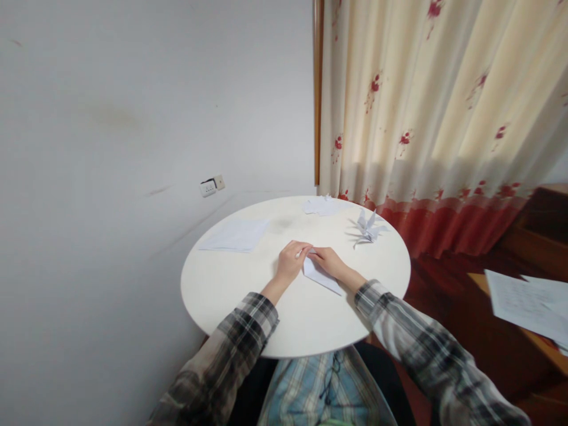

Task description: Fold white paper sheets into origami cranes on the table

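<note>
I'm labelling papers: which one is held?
The folded paper held by left hand and right hand; the flat sheets, far papers and winged figure are untouched.

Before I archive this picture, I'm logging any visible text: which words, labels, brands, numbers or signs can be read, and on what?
None can be read.
Sheets at far right: faint marks like writing, too blurred to read.
Wall socket: too small to make out any lettering.
Folded paper: no text visible.
</note>
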Demonstrator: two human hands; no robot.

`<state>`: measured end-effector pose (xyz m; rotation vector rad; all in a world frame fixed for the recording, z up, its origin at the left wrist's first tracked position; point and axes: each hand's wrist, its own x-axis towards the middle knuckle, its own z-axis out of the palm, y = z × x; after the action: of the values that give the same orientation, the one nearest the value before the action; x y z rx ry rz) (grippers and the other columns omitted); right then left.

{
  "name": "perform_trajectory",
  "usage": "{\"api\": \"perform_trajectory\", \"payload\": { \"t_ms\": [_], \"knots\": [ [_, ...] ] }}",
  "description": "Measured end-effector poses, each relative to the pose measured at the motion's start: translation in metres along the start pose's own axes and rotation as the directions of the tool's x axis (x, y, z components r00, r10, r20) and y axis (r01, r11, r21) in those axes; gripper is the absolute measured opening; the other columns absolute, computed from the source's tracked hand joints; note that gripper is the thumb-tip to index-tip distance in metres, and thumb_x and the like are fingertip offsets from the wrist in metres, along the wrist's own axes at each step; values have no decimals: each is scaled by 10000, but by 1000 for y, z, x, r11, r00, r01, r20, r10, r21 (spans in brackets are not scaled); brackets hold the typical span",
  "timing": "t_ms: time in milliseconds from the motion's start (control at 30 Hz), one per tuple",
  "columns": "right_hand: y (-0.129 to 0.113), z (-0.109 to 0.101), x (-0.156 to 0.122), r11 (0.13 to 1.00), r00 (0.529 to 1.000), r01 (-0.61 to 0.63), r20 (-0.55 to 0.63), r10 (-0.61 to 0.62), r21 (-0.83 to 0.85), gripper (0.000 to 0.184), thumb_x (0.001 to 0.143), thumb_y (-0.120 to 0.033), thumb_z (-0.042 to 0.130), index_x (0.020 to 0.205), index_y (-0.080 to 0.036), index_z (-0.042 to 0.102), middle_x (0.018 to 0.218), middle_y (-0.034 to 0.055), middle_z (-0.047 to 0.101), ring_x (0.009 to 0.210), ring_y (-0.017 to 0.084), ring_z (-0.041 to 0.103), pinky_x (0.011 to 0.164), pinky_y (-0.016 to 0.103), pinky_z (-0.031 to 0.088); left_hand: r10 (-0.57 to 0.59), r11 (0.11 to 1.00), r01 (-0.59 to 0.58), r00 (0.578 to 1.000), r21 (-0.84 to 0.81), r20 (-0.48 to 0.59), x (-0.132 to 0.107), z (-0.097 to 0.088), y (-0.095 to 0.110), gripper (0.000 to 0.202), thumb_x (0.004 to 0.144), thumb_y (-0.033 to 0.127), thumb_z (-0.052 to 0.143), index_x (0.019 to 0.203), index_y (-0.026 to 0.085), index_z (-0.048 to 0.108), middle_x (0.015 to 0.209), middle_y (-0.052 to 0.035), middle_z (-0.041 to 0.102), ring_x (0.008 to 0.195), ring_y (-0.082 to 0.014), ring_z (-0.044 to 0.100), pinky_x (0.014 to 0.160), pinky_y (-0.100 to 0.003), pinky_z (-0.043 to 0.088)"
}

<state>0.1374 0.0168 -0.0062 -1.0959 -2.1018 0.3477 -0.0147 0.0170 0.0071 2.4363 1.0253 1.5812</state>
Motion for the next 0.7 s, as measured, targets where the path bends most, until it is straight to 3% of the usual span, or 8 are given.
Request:
{"api": "perform_trajectory", "payload": {
  "t_ms": [233,400,700],
  "knots": [
    [1,1,0,1000,1000,-10,8,10,-13,240,869,-268,431,866,-148,639,850,59,673,742,146,578,705,231,396,-17,1000,17,1000,-9,-10,1,-1,4,176,838,272,485,854,186,638,844,-31,670,814,-135,588,754,-273,462],
    [1,1,1,999,1000,-21,16,21,-32,238,869,-266,434,800,-143,625,783,47,658,692,130,550,675,221,379,-84,996,83,996,-29,-32,1,-1,6,186,832,295,491,905,182,619,889,-36,663,798,-125,594,676,-236,472],
    [1,0,0,1000,1000,-12,13,13,-24,237,869,-260,429,767,-138,605,743,39,637,659,124,526,651,215,367,-70,998,70,997,-6,-37,0,0,2,165,836,268,481,827,180,620,825,-25,658,787,-125,587,714,-246,457]
  ]
}}
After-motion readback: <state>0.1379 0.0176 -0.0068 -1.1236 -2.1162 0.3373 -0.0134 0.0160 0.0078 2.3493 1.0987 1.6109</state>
